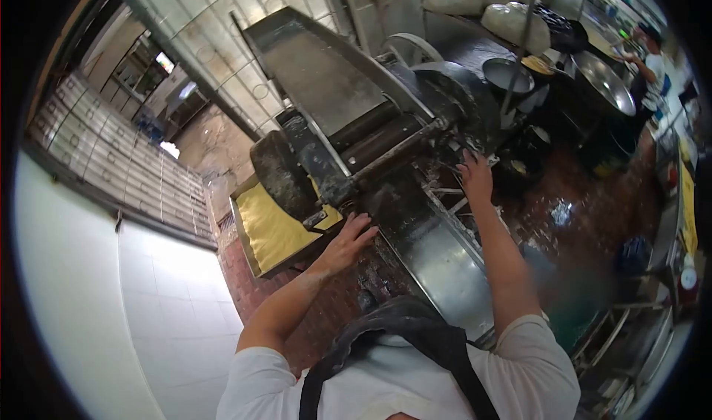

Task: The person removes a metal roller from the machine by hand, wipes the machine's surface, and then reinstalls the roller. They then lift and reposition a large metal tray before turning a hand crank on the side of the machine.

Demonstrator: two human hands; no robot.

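Note:
A roller machine (386, 127) with a sloping metal feed tray (319, 68) stands in front of me, its roller lying across the lower end of the slope. My left hand (348, 243) is near the machine's lower left corner, fingers spread and nothing in them. Close beside it, a short lever (315, 218) sticks out from the machine's side. At the lower right corner, my right hand (475, 174) reaches to the machine's dark side fittings, its fingers apart. Between my forearms runs a smooth metal outfeed sheet (437, 264).
Left of the machine, a shallow metal tray (256, 266) holds a yellow dough-like sheet (271, 231). Metal bowls (508, 75) and a large pan (604, 83) stand at the back right, where another person (653, 71) works. The brick-coloured floor (586, 190) looks wet.

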